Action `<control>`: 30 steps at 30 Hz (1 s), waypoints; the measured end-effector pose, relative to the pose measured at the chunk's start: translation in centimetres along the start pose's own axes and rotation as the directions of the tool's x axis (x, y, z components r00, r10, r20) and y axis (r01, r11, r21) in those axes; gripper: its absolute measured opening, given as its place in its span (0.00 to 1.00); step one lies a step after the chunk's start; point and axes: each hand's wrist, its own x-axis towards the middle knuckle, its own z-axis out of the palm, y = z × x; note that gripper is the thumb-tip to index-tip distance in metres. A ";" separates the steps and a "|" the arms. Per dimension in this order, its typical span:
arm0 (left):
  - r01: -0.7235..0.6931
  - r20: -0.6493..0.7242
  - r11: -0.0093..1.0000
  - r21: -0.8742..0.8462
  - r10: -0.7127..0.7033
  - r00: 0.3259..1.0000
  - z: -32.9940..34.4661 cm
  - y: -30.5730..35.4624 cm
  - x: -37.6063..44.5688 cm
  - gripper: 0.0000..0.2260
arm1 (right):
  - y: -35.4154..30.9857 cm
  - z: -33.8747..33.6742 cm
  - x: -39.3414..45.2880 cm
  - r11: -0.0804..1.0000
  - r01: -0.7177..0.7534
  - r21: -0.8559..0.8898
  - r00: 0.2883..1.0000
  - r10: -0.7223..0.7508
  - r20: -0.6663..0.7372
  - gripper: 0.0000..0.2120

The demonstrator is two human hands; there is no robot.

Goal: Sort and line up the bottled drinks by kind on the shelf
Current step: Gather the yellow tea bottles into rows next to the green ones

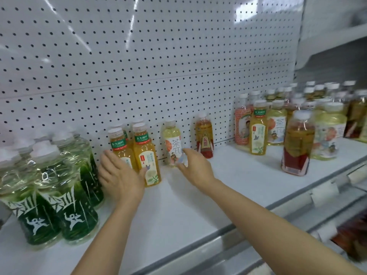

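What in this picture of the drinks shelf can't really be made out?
- Orange tea bottles in the head view: the rear pair is hidden by the front pair; the left hand covers one's base.
- Pale tea bottle: the right hand covers its lower label; its grip is unclear.
- Mixed bottles at right: motion blur.
- Green bottles: cut by the left edge.
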 end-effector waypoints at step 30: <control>-0.293 0.285 0.779 -0.555 0.509 0.812 5.4 35.7 -19.6 0.50 | 26.1 -22.9 -10.6 0.853 -0.149 -0.501 0.935 -0.043 -0.352 0.17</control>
